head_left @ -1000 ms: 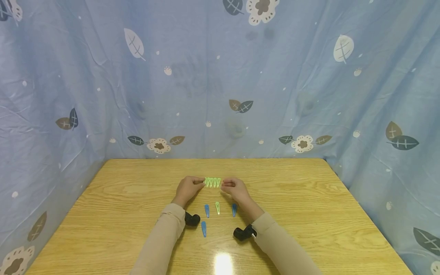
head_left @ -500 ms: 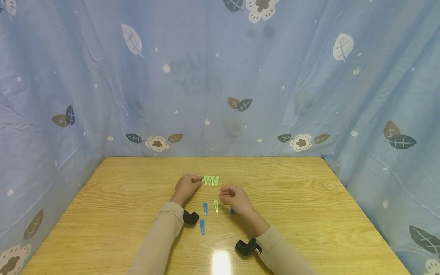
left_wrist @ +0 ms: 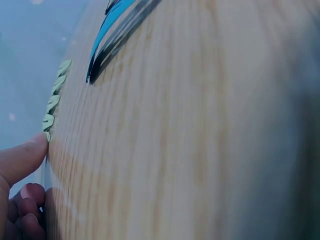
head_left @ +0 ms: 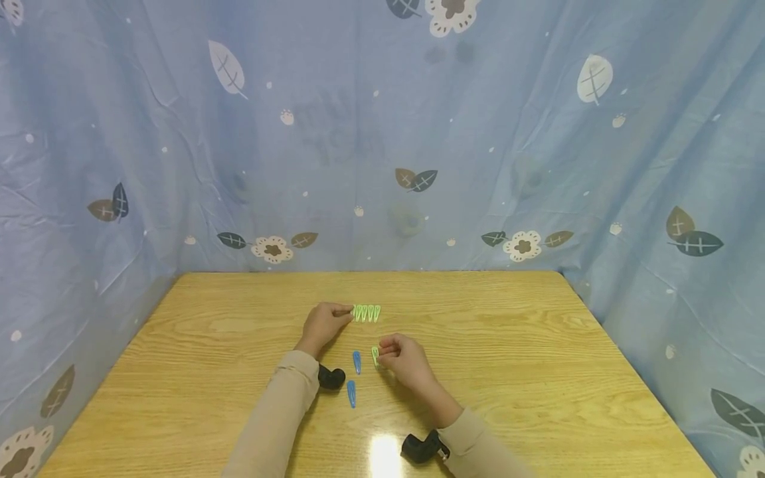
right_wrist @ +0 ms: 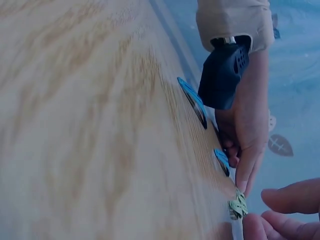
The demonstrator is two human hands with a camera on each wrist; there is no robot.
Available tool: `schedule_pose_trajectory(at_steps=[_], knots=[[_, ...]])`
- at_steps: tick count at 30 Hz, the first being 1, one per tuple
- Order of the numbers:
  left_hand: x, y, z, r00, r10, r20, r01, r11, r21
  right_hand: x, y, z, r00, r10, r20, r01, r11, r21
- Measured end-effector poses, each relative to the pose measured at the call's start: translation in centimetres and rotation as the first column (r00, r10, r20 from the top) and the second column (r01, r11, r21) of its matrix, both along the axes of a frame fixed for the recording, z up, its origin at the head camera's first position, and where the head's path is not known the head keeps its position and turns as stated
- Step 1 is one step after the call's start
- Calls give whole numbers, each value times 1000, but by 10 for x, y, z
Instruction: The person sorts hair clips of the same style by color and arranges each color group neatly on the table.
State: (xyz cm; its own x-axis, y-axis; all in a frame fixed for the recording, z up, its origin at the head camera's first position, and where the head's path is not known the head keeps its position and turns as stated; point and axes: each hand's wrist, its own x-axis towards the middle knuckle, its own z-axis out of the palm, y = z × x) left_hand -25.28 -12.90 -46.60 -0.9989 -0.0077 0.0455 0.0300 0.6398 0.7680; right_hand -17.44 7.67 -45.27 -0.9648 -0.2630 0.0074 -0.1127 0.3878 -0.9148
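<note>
A row of several green snap hair clips [head_left: 367,313] lies toward the back of the table. My left hand [head_left: 323,328] pinches the leftmost clip, its thumb [left_wrist: 25,157] covering part of it in the left wrist view. Nearer to me is a single green hair clip [head_left: 374,354]. My right hand [head_left: 408,364] hovers at that clip's right side, thumb and fingers spread apart and partly covering it; contact is unclear. Two blue hair clips [head_left: 356,362] [head_left: 351,394] lie left of the right hand. A third blue clip is hidden by that hand in the head view.
The wooden table [head_left: 508,345] has bare wood to both sides of the hands. A blue patterned curtain [head_left: 358,146] stands along the table's back and sides. Black wrist mounts [head_left: 332,378] hang beneath the sleeves. Light glares on the front of the table.
My right hand has left the right end of the green row and come back toward me to the single green clip, covering a blue clip. The left hand has stayed at the row.
</note>
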Motion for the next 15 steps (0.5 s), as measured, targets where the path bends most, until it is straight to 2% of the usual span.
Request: schedule_pose_trajectory(at_steps=[7,15], knots=[[0,0,-1,999,-7,36,6,1000,27,2,-4,0,999,-35,-3,35,999,28],[0,-1,0,1000,-15,26,14,1000,24,0,-8,0,998,-57,-31,59,996,74]])
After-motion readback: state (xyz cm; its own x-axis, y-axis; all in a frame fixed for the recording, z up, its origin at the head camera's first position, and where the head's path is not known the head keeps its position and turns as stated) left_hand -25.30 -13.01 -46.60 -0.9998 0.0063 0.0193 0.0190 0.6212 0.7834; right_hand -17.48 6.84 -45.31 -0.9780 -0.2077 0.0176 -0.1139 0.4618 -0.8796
